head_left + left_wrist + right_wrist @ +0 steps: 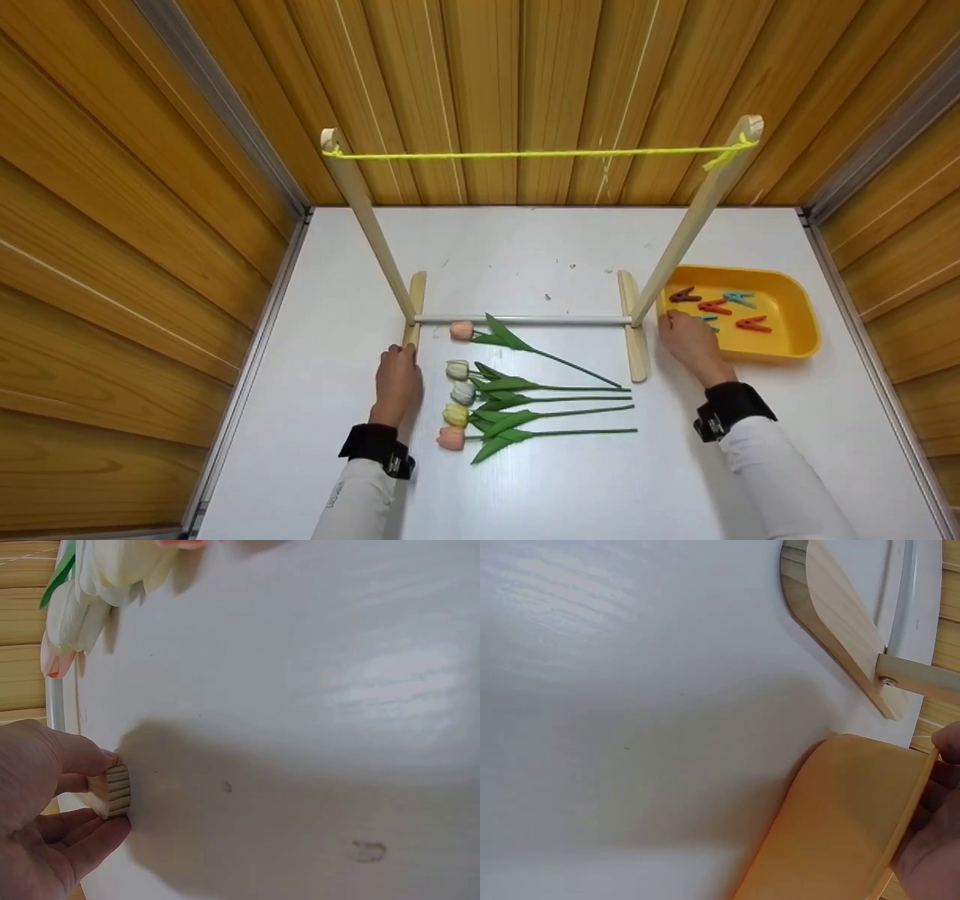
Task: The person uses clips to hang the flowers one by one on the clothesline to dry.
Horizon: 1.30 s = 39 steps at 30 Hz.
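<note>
We see a white counter [525,487] with small dark specks [547,297] toward its far side. On it we have a wooden rack [577,320] standing mid-counter, five tulips [510,400] lying with blooms [463,392] leftward, the farthest slanting, and a yellow tray [784,337] at right.

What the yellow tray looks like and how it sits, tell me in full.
The yellow tray is a shallow, open, rounded rectangle with a thin rim, seemingly smooth plastic. It is upright on the white table, to the right of the wooden frame, apart from its foot. The right hand grips its rim on the left side. Inside lie five visible clothespins: two reddish, one purple, two bluish, one partly hidden.
</note>
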{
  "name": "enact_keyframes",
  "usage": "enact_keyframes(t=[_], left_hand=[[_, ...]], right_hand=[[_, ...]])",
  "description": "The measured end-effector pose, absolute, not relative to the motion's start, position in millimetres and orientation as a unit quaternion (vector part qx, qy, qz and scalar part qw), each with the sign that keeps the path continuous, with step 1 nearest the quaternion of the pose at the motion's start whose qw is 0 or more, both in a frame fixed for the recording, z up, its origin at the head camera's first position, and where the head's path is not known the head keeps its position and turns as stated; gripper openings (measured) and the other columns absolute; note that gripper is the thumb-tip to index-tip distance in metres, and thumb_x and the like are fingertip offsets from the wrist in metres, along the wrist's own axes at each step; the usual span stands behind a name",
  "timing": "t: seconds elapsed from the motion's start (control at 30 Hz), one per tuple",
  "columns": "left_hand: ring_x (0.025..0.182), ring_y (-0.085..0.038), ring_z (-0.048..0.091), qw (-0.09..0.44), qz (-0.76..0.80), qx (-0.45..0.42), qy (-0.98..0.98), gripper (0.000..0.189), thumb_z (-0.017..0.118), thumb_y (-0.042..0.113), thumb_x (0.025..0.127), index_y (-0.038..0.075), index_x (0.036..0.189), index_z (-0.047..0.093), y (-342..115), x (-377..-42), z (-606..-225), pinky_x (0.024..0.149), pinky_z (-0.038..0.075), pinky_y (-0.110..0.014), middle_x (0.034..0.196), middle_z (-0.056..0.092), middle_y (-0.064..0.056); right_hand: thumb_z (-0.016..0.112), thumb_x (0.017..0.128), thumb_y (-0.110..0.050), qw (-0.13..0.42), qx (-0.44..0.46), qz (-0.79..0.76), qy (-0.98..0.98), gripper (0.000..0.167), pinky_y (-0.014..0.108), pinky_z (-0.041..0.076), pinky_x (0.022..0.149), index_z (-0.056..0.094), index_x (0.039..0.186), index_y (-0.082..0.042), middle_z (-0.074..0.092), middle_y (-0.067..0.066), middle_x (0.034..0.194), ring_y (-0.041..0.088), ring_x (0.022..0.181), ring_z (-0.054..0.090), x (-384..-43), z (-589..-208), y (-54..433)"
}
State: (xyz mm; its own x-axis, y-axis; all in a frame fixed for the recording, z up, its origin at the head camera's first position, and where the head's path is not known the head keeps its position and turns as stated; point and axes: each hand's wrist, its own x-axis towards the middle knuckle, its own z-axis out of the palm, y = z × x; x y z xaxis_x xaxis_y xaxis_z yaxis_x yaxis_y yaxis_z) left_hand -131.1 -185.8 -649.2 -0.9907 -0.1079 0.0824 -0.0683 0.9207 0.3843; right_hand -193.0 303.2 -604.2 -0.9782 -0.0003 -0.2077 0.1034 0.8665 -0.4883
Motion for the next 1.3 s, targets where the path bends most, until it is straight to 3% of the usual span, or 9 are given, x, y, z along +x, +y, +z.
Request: enact_keyframes(t=[0.43, 0.77, 1.0, 1.2, 1.3], left_hand=[[0.073, -0.039, 0.061, 0.058, -0.203, 0.040, -0.977, 0.006, 0.061, -0.005, 0.086, -0.002, 0.089, 0.065, -185, -131, -650, 0.063, 0.049, -0.049, 0.082, 0.062, -0.023], [0.075, -0.042, 0.062, 0.071, -0.195, 0.038, -0.978, 0.006, 0.062, -0.006, 0.084, -0.001, 0.087, 0.065, -185, -129, -653, 0.063, 0.052, -0.051, 0.083, 0.062, -0.023], [0.073, -0.040, 0.062, 0.066, -0.189, 0.033, -0.979, 0.005, 0.061, -0.005, 0.086, -0.001, 0.087, 0.065, -186, -129, -651, 0.063, 0.051, -0.050, 0.082, 0.062, -0.023], [0.075, -0.040, 0.062, 0.061, -0.185, 0.031, -0.980, 0.005, 0.063, -0.005, 0.085, -0.001, 0.088, 0.065, -187, -130, -650, 0.063, 0.051, -0.050, 0.084, 0.063, -0.023], [0.076, -0.040, 0.062, 0.061, -0.188, 0.033, -0.980, 0.007, 0.063, -0.005, 0.085, -0.001, 0.090, 0.066, -187, -131, -648, 0.064, 0.051, -0.050, 0.086, 0.063, -0.024]], right_hand=[[0.036, 0.106, -0.027, 0.122, 0.012, -0.251, 0.960, 0.040, 0.030, 0.036, 0.056, 0.060, 0.099, 0.004, 0.045, 0.004, 0.065, 0.020, 0.060, 0.048, -162, -604, 295], [0.037, 0.105, -0.024, 0.142, 0.008, -0.277, 0.950, 0.035, 0.029, 0.036, 0.052, 0.057, 0.088, -0.002, 0.044, 0.002, 0.064, 0.017, 0.057, 0.046, -146, -603, 289], [0.038, 0.106, -0.023, 0.156, 0.001, -0.282, 0.947, 0.033, 0.028, 0.037, 0.053, 0.058, 0.092, -0.002, 0.045, 0.002, 0.065, 0.017, 0.058, 0.047, -141, -601, 285], [0.047, 0.105, -0.029, 0.109, -0.037, -0.266, 0.957, 0.031, 0.030, 0.037, 0.059, 0.063, 0.092, -0.005, 0.049, 0.004, 0.069, 0.019, 0.065, 0.049, -138, -595, 297], [0.051, 0.104, -0.030, 0.089, -0.055, -0.246, 0.964, 0.033, 0.032, 0.041, 0.064, 0.067, 0.108, -0.002, 0.060, 0.010, 0.079, 0.020, 0.070, 0.052, -139, -589, 310]])
